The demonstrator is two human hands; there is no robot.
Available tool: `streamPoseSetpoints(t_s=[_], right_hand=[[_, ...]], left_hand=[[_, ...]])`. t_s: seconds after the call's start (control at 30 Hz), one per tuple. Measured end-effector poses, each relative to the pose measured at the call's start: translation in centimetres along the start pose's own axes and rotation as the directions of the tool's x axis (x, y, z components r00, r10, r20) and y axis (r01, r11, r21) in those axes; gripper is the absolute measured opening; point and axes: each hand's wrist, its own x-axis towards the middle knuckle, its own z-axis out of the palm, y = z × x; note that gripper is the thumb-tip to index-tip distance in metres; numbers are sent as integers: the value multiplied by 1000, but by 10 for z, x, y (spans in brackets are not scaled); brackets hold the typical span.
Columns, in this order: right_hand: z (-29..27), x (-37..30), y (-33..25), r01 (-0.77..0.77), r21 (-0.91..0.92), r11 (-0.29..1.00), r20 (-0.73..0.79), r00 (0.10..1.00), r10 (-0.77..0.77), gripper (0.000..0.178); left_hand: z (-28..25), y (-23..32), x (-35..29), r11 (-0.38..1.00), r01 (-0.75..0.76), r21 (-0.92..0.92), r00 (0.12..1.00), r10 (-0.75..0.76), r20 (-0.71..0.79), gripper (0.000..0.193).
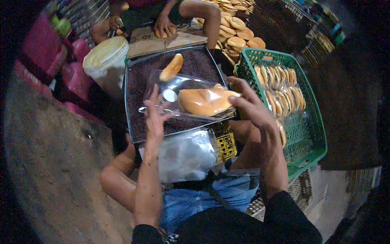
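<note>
A clear plastic bag [172, 106] with golden flat bread [199, 101] inside lies over a shallow, metal-rimmed tray [136, 110] with a dark, grainy-looking surface. My right hand [254, 105] grips the bag's right end, thumb and fingers around the bread there. At the bag's other end, my left hand [155, 116] has its fingers spread against the film. Beyond the bag, a loose elongated piece of bread [172, 67] rests on the tray. Clear plastic bags [187, 156] lie in a pile over my lap, below the tray.
To the right, a green crate [313, 126] holds rows of bagged breads [284, 99]. A heap of round breads [235, 34] lies at the back. Across the tray, another person's hand [165, 26] presses bread on cardboard [142, 44]. A white bucket [101, 71] stands left, near pink chairs [44, 44].
</note>
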Motion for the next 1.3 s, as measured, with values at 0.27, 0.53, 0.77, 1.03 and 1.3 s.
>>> streamPoseSetpoints(t_s=[0.27,0.53,0.77,1.03,1.3], right_hand=[[78,2,20,495,-520,696,-151,749,-645,55],[60,-33,-37,324,-929,178,120,719,-684,59],[-111,-114,-31,-57,-869,492,-350,774,-527,57],[-200,-158,120,-654,-695,299,-673,738,49,52],[19,-43,26,189,-692,697,235,971,-30,35]], left_hand=[[32,-11,-17,884,102,-456,975,-180,-130,66],[88,-2,-39,924,121,-363,990,-141,-30,67],[71,0,-45,850,119,513,810,-382,445,68],[10,-66,-72,115,-184,976,669,-713,210,57],[69,-16,-94,658,-103,746,893,-269,360,37]])
